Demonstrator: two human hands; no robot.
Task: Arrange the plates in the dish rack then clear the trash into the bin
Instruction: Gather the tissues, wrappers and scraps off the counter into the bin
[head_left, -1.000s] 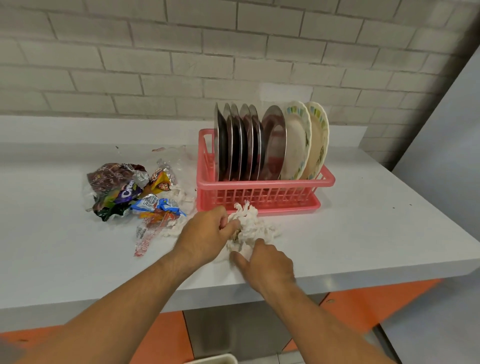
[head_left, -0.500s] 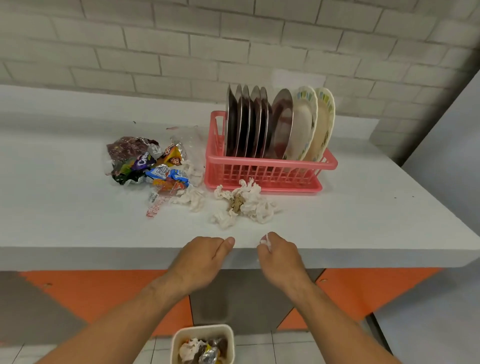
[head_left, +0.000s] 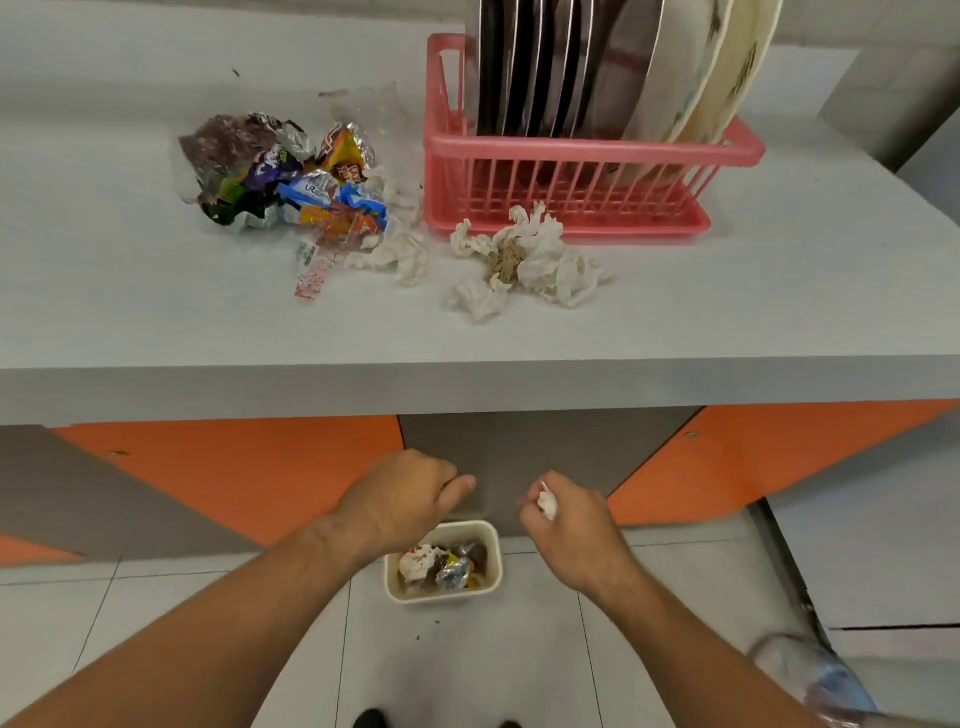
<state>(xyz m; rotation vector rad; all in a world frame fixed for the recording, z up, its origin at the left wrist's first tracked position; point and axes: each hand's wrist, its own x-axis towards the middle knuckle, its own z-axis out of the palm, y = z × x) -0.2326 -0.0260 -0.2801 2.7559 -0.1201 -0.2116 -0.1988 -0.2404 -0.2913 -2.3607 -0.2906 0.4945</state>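
- The right hand (head_left: 571, 525) hangs below the worktop's front edge, fingers curled in, pinching a small white scrap of crumpled tissue (head_left: 546, 503) that sticks out at the thumb side.
- The left hand (head_left: 405, 499) is level with it and a little apart, fingers curled under and thumb pointing right; whether it holds anything cannot be told.
- Just below and between the two hands, a small cream rectangular plastic bin (head_left: 494, 556) stands on the pale tiled floor (head_left: 467, 665), mouth up, with tissue and foil wrappers (head_left: 441, 566) inside.
- Above, on the pale grey worktop (head_left: 156, 312), a cluster of crumpled white tissues with a brown stain (head_left: 524, 260) lies touching the front of the rack.
- To its left sit another crumpled tissue (head_left: 395, 254) and a heap of coloured snack wrappers (head_left: 280, 176).
- The pink plastic dish rack (head_left: 571, 145) has its long axis left to right, parallel to the worktop edge.
- In it, steel plates (head_left: 540, 67) stand on edge across that axis; two cream patterned plates (head_left: 727, 67) at the right end lean rightward.
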